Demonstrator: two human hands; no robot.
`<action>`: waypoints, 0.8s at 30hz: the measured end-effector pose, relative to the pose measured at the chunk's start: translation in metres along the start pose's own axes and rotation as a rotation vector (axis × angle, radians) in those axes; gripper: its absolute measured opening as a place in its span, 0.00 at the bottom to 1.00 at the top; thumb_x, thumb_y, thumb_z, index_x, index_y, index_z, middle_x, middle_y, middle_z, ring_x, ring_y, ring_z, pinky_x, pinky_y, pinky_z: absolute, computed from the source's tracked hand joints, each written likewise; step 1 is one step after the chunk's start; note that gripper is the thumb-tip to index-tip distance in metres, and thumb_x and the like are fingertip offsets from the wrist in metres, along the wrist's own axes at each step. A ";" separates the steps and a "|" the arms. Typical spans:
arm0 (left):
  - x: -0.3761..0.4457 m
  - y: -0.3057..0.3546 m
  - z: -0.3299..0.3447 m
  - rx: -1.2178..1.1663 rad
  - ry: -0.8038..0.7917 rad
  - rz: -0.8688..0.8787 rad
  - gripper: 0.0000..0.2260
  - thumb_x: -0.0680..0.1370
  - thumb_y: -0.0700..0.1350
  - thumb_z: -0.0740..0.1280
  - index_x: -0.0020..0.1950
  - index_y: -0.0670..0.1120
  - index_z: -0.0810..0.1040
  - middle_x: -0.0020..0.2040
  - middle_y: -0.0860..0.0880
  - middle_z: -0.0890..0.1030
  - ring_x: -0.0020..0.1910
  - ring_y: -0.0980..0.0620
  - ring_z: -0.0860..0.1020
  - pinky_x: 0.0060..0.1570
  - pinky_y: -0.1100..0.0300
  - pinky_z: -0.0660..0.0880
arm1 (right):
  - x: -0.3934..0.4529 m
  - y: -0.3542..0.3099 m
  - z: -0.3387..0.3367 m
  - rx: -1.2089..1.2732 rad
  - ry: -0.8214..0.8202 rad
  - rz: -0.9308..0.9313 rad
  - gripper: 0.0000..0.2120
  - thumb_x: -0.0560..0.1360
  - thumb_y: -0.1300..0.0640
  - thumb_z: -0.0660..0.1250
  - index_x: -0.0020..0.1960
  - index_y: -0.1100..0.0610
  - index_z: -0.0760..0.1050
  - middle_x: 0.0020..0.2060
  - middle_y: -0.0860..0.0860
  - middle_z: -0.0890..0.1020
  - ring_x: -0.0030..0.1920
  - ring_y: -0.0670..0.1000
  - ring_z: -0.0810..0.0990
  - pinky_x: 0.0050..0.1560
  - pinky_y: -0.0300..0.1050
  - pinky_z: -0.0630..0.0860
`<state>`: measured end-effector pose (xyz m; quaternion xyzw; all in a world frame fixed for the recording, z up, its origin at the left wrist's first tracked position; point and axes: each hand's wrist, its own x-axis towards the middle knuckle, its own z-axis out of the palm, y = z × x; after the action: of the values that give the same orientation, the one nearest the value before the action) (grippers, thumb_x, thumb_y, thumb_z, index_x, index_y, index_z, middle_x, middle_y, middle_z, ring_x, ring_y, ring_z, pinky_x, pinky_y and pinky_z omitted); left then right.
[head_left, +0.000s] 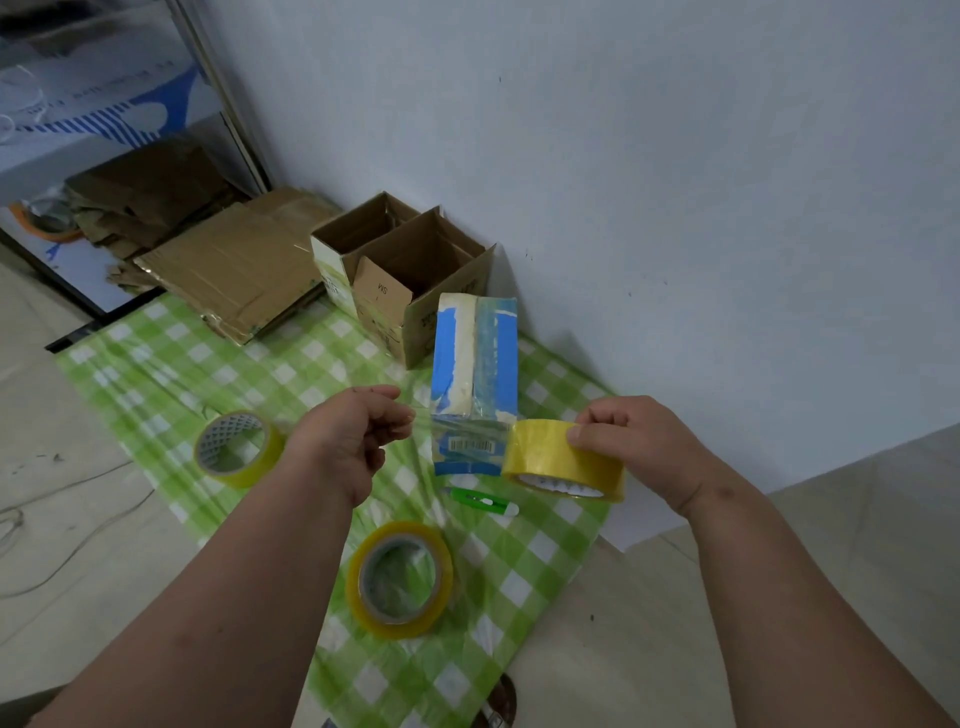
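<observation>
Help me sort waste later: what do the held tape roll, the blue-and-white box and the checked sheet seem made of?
Tape roll: glossy yellowish plastic film; the pulled strip shows the barcode through. Blue-and-white box: likely printed cardboard, print peeled to pale paper. Checked sheet: probably thin plastic, shiny creases.

The left grip (353, 436) sits just left of the blue-and-white carton (475, 358), level with the carton's near end. Its fingers (397, 415) are curled and, with the thumb, pinch the free end of the clear tape strip (462, 428). The back of the hand faces up. The bare left forearm runs in from the lower left toward the carton.

The right grip (634, 447) sits just right of the carton's near end. Its fingers are curled, and thumb and fingertips hold the yellow tape roll (561, 460) by its outer face. The bare right forearm runs in from the lower right.

The two grips are level with each other and well apart, with the carton's near end between them.
</observation>
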<state>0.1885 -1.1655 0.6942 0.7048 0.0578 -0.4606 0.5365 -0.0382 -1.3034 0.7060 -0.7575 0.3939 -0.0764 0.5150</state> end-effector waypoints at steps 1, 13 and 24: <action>0.001 0.000 0.000 -0.004 0.005 -0.007 0.09 0.73 0.33 0.66 0.47 0.47 0.79 0.29 0.51 0.82 0.33 0.56 0.79 0.31 0.62 0.63 | 0.001 0.002 -0.001 -0.010 -0.010 -0.008 0.14 0.68 0.48 0.72 0.31 0.55 0.75 0.26 0.47 0.69 0.28 0.43 0.65 0.29 0.34 0.62; 0.020 0.003 0.001 0.033 0.099 0.088 0.09 0.73 0.35 0.69 0.44 0.49 0.77 0.34 0.51 0.83 0.36 0.55 0.78 0.45 0.54 0.64 | 0.027 0.008 -0.012 -0.528 0.020 0.022 0.22 0.74 0.39 0.67 0.30 0.53 0.69 0.28 0.49 0.71 0.32 0.48 0.72 0.35 0.48 0.66; 0.032 0.003 -0.002 0.187 0.090 0.188 0.11 0.72 0.37 0.75 0.50 0.47 0.77 0.45 0.46 0.83 0.34 0.53 0.76 0.29 0.61 0.64 | 0.053 0.012 -0.011 -0.632 0.049 0.087 0.19 0.75 0.37 0.62 0.43 0.51 0.81 0.39 0.47 0.79 0.43 0.50 0.77 0.42 0.47 0.72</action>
<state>0.2103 -1.1783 0.6733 0.7739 -0.0275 -0.3796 0.5062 -0.0136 -1.3490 0.6855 -0.8603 0.4424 0.0537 0.2476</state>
